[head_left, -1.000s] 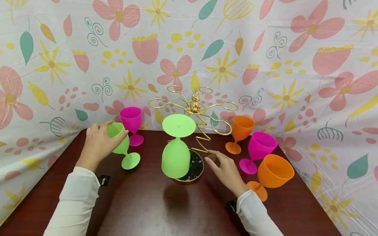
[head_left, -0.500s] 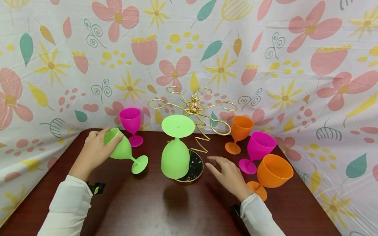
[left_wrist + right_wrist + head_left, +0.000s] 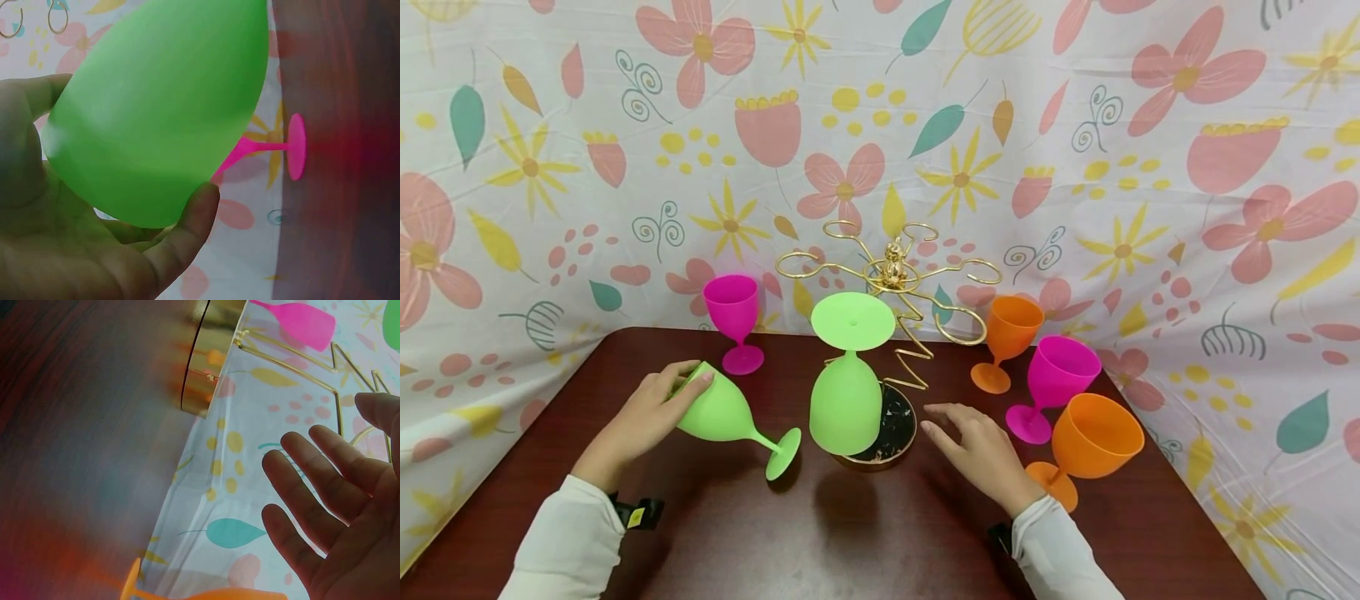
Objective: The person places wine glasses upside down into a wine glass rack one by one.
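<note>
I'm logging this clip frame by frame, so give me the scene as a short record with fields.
left hand: left hand grips the bowl of a tilted green goblet
right hand: right hand open, beside the gold rack, holding nothing
on rack: one green goblet hanging upside down
standing on table: two pink goblets, two orange goblets
backdrop: floral cloth

A dark reddish-brown worktop point(image 3: 850, 542) carries a gold wire rack point(image 3: 887, 275) on its round base near the middle. Left of the rack, towards the back, a pink goblet point(image 3: 733, 317) stands upright. Right of the rack stand an orange goblet point(image 3: 1011, 333), a pink one point(image 3: 1056, 379) and, nearest, another orange one point(image 3: 1093, 442), seemingly tilted.
</note>
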